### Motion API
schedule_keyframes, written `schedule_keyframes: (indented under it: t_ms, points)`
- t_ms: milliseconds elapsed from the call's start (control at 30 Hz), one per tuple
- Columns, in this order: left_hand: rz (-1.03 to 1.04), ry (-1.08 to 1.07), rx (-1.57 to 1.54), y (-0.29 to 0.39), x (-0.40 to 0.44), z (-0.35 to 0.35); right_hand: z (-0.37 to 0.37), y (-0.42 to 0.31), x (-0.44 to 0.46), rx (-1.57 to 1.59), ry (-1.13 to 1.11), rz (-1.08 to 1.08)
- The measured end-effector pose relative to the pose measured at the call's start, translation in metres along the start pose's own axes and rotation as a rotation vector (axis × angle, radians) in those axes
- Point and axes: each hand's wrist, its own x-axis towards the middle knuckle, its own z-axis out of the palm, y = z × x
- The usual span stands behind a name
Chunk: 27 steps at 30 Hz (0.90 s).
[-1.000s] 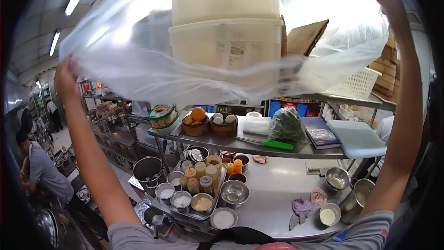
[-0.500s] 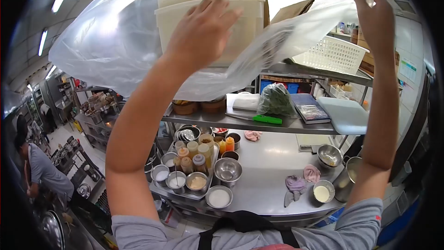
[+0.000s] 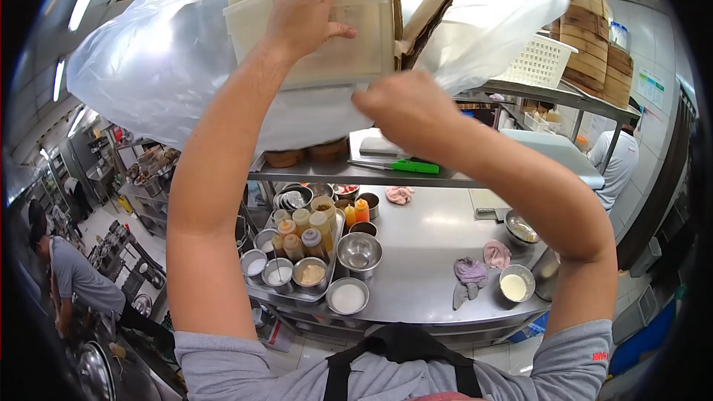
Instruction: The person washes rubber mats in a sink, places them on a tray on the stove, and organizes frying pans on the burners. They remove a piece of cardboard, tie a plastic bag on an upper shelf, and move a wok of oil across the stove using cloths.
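Observation:
A large clear plastic bag [image 3: 148, 82] is spread around cream plastic boxes [image 3: 364, 44] on the upper shelf. My left hand [image 3: 306, 18] lies against the front of the boxes, its fingers spread and the thumb stretched out sideways. Just below and to the right, my right hand [image 3: 405, 108] is closed in a fist on the bag, slightly blurred. Its grip on the plastic is partly hidden behind the knuckles. A raised cardboard flap [image 3: 438, 15] stands beside the boxes.
Below, a metal shelf [image 3: 312, 171] holds a green-handled knife [image 3: 412, 166]. The steel counter [image 3: 423, 252] carries a tray of sauce bottles, metal bowls [image 3: 359, 254] and cloths [image 3: 470, 272]. A white basket [image 3: 538, 62] sits upper right. Co-workers [image 3: 85, 275] stand left and right [image 3: 618, 156].
My right hand has come down and left from the upper right to below the boxes. My left hand has moved slightly and spread its fingers. A person now shows at right.

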Motion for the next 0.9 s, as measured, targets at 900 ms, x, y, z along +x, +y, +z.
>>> schedule_keyframes:
  t_ms: [900]
  points:
    - [0.183,0.181,-0.185,-0.025,0.002,-0.026,-0.127,-0.005,-0.065,0.165,0.498,-0.261]
